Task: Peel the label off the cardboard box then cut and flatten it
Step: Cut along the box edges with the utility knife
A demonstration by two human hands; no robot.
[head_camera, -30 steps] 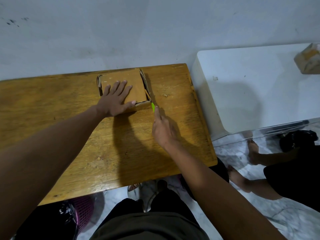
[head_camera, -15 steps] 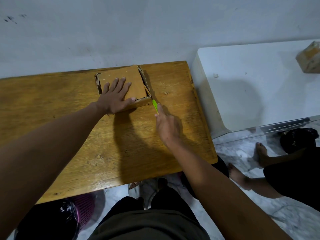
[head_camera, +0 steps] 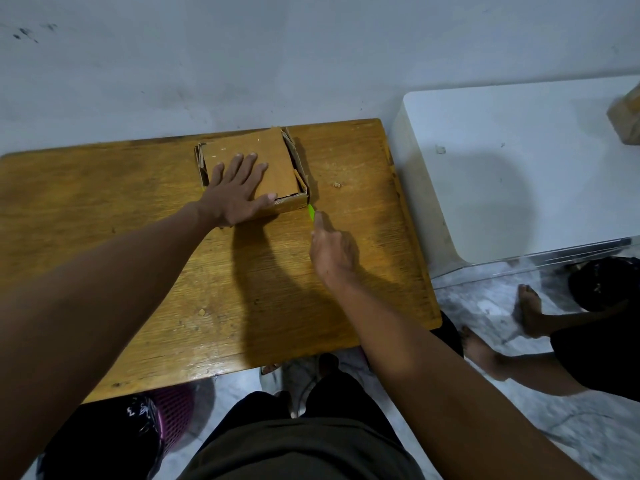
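Two hands at work: right hand (head_camera: 333, 249) closed around green cutter (head_camera: 311, 212), tip set at near right corner to slit it; farther, left hand (head_camera: 239, 194) spread flat, pinning cardboard box (head_camera: 256, 148) on wooden table (head_camera: 138, 271).

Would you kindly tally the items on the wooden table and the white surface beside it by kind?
Cardboard boxes: 2 (one under the left hand at, one on the white surface at)
Green cutters: 1, in the right hand
Total: 3
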